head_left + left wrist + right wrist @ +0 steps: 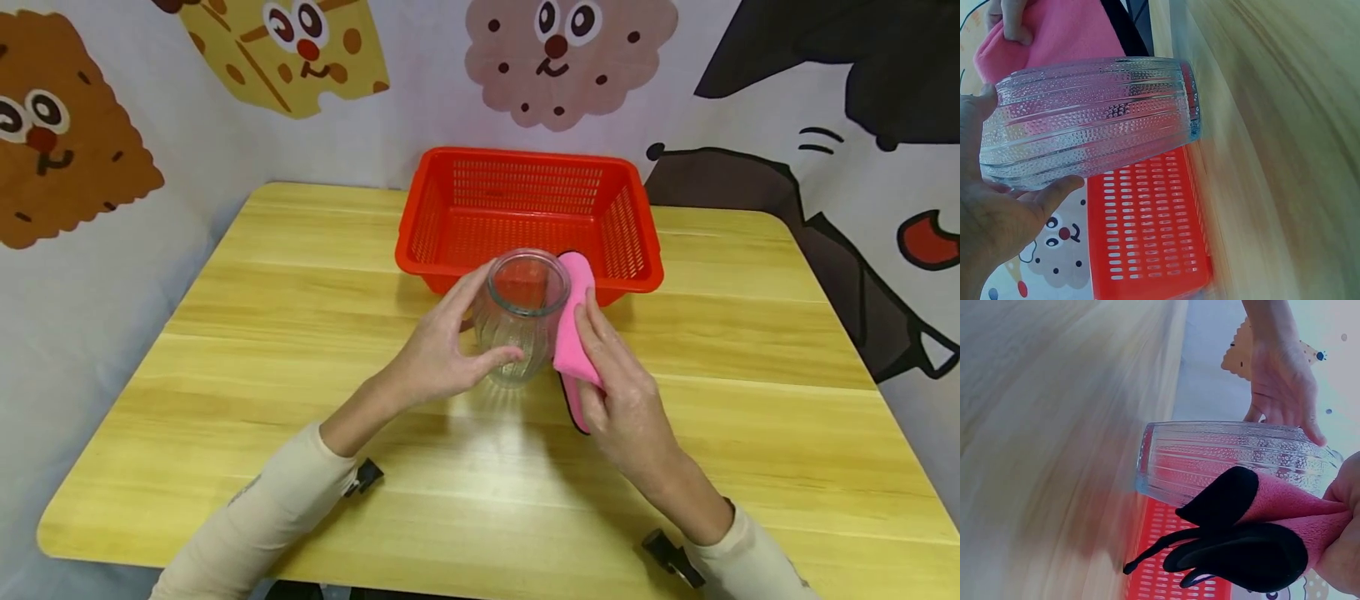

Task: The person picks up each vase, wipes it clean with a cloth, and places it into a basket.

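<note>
A clear ribbed glass jar [517, 333] stands upright near the middle of the wooden table, its round mouth facing up. I cannot tell whether its base touches the tabletop. My left hand [450, 354] grips the jar from the left, thumb across the near side and fingers round the back. On the other side, my right hand [626, 400] pinches a folded pink cloth [573, 325] beside the jar's wall. In the right wrist view, the cloth [1297, 500] shows black edging and hangs in folds, with a thin black strap below.
Behind the jar sits a red plastic basket [427, 208] with slotted walls, close to the table's back edge. The light wooden table [262, 350] extends to both sides. A white backdrop [420, 75] printed with cartoon figures rises behind it.
</note>
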A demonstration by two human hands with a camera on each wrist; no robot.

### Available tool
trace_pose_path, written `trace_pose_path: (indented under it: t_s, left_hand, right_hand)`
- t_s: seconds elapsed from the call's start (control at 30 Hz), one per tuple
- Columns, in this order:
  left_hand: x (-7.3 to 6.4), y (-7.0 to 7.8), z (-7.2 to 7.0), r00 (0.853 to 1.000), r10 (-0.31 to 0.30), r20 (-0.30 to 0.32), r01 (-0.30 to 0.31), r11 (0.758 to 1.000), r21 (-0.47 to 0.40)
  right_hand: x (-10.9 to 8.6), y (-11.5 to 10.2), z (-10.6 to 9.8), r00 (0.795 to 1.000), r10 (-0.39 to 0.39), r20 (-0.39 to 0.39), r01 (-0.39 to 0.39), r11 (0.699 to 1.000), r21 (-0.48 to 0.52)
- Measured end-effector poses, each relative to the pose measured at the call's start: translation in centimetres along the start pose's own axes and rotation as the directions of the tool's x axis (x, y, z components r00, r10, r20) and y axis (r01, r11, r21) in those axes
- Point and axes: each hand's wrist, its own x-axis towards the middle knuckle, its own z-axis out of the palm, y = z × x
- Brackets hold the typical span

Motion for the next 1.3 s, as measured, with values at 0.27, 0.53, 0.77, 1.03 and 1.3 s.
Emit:
trace_pose_path:
  t_s: [0.27,0.53,0.77,1.03,1.3]
  left_hand:
    - [0.1,0.0,0.1,0.999,0.042,-0.015,-0.042,0.999,-0.003]
    - [0.2,0.2,0.2,0.999,0.025,-0.024,-0.025,1.0,-0.008]
    - [0.1,0.1,0.2,0.999,0.005,-0.034,-0.006,1.0,-0.025]
    - [-0.1,-0.1,0.3,0.999,0.016,-0.044,-0.017,1.0,-0.024]
    - [0.0,-0.3,0.3,0.998,0.037,-0.06,-0.037,0.999,-0.01]
  right_hand:
    - [-0.4,0.0,-0.2,0.998,0.056,0.016,-0.056,0.998,-0.017]
    - [-0.7,0.2,0.0,0.999,0.038,-0.028,-0.038,0.999,-0.005]
    - [-1.1,0.3,0.5,0.998,0.038,-0.04,-0.037,0.999,0.012]
    - [-1.4,0.3,0.2,0.995,0.102,0.013,-0.102,0.995,-0.003]
    - [-1.4,0.6,0.1,0.997,0.071,0.013,-0.071,0.997,-0.01]
